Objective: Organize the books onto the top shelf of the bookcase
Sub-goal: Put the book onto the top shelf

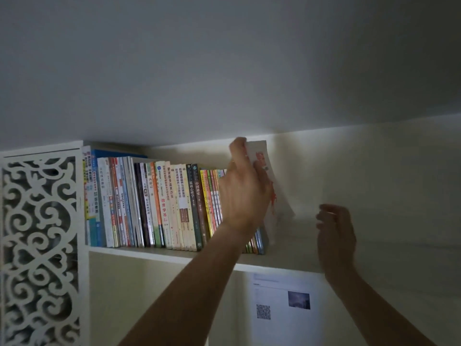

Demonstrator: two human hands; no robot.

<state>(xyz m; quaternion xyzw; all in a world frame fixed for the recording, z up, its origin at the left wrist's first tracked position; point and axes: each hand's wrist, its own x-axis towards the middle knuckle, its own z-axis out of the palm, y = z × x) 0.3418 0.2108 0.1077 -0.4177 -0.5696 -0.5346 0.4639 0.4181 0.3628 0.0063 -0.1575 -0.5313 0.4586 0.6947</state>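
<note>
Now I grip a white book (280, 196) in my left hand (243, 193), seating it beside the row (149, 203) on the top shelf (287, 255); my right hand (335, 236) hangs loosely curled, empty. Next I'd push it upright.

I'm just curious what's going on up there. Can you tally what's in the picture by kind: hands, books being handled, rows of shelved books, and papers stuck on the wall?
Hands: 2, left hand and right hand
Books being handled: 1, white book gripped by the left hand
Rows of shelved books: 1, row of books on the top shelf
Papers on the wall: 1, printed sheet
Total: 5
</note>
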